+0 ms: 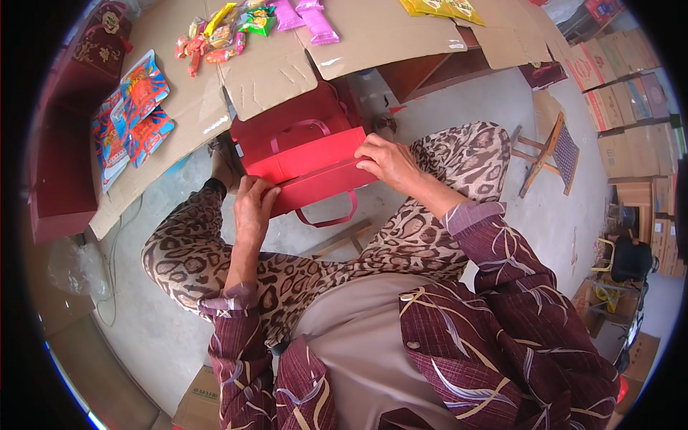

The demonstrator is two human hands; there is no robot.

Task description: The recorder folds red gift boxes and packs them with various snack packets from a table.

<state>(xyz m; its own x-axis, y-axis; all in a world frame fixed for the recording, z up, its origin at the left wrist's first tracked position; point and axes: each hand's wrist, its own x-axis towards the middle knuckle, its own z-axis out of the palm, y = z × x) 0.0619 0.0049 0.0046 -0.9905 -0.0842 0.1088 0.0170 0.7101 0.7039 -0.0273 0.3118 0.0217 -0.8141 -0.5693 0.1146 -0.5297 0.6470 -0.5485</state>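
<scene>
In the head view, the red gift box (322, 182) is between the 2 hands, in front of the person's body and over the parted knees. The left hand (252, 211) grips its left end, fingers bent against the wall and thumb toward the upper edge. The right hand (387, 161) pinches the right corner, with thumb and fingertips closed on the rim. Just below the fingers, between the hands, a red ribbon handle (353, 203) hangs in a loop.

Ahead of the fingers is a flattened cardboard sheet (387, 39). Ahead of the left fingers lies a pile of wrapped sweets (221, 36), with purple snack packets (320, 27) just right of it. Farther left of those fingers are blue-and-red snack pouches (143, 89). Well ahead of the right fingers lie yellow packets (448, 8); well to their right, a wooden stool (562, 154) stands on the floor.
</scene>
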